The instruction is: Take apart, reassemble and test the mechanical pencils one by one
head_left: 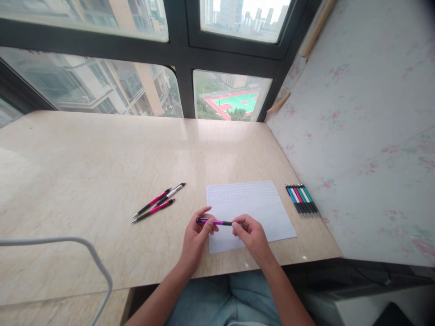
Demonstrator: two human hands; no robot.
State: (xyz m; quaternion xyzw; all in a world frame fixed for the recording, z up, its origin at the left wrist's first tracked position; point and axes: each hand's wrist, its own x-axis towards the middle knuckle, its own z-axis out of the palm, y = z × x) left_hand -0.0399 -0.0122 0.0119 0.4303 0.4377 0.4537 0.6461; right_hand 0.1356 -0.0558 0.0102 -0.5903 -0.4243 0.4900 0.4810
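A purple and black pen [219,222] lies level between my two hands, above the lower part of a white sheet of paper [248,208]. My left hand [199,232] grips its clicker end between thumb and fingers. The thumb and fingers of my right hand [250,233] are closed on the black tip end, hiding the point. Lines of handwriting run along the top of the sheet. Left of the paper lie three loose pens: a pink one [152,202], a silver one [171,194] and another pink one [154,211].
A row of several pens [302,199] in mixed colours lies side by side near the floral wall [356,136]. A grey cable [91,249] curves over the left front of the marbled tabletop [84,172]. Dark window frames [185,86] stand at the back.
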